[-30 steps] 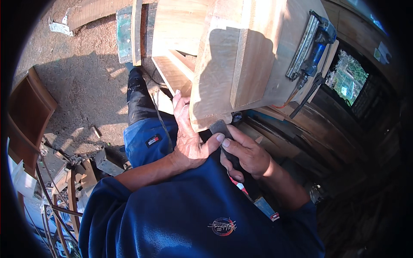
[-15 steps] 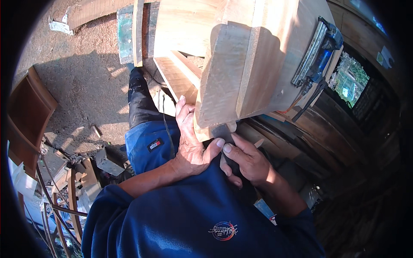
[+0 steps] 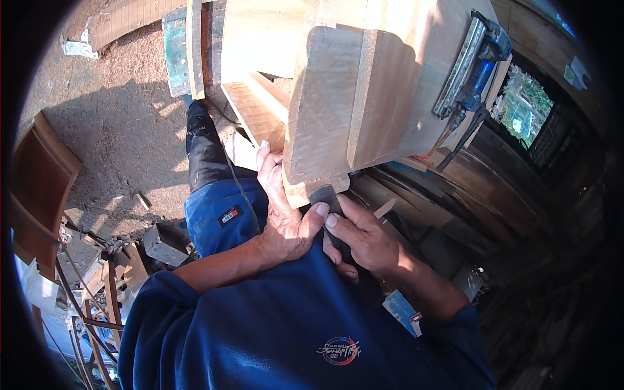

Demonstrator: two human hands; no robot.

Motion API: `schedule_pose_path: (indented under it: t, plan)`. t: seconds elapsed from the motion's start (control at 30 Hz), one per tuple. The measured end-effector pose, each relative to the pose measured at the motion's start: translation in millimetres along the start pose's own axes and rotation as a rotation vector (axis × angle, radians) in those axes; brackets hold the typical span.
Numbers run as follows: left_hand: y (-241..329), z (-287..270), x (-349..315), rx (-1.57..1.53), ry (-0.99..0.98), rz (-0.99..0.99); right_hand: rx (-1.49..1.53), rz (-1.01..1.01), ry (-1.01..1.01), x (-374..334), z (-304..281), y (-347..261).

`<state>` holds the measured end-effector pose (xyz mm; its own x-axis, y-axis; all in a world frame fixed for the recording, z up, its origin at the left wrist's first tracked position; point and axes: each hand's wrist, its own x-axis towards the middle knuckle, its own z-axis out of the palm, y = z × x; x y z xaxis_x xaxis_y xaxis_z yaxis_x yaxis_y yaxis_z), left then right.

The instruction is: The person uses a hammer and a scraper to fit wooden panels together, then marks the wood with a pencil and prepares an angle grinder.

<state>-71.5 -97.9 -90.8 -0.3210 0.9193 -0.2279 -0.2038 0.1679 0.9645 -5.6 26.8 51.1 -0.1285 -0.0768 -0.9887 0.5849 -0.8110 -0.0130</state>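
A large pale wooden workpiece (image 3: 325, 110), made of several joined boards, stands in front of me with its near end close to my body. My left hand (image 3: 284, 224) is wrapped round the end's lower left corner, fingers on the far side. Its thumb rests on a dark grey, flat, file-like tool (image 3: 321, 194). My right hand (image 3: 365, 235) is closed round that tool, thumb on top and fingers curled beneath. The tool's rounded tip touches the lower edge of the wooden end. Part of the tool is hidden by my fingers and thumbs.
A blue and silver clamp (image 3: 478, 71) is fixed at the workpiece's right side. Boards (image 3: 448, 201) are stacked beyond my right hand. A curved brown wooden piece (image 3: 42, 188) and scrap wood (image 3: 133, 270) lie on the left. Sawdust covers the ground (image 3: 123, 123).
The workpiece and both hands have shifted slightly left in view. The tool's tip has slid a little along the wooden edge, and both hands keep their grip.
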Motion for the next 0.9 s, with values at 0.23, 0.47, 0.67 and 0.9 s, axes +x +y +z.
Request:
schedule_pose_path:
  t: [0.23,0.47,0.67,0.9]
  plan:
    - [-2,-3,-2,0.018,-0.026,0.008,0.049,-0.012,0.047,4,7,2]
    - [-3,-14,11,-0.010,-0.052,0.083,-0.064,0.019,-0.014,-3,-1,-11]
    - [-5,-7,-2,-0.013,-0.053,0.066,-0.154,0.002,-0.033,-3,-5,-7]
    - [-8,-3,-1,-0.045,-0.011,0.074,-0.016,0.048,-0.016,1,2,-6]
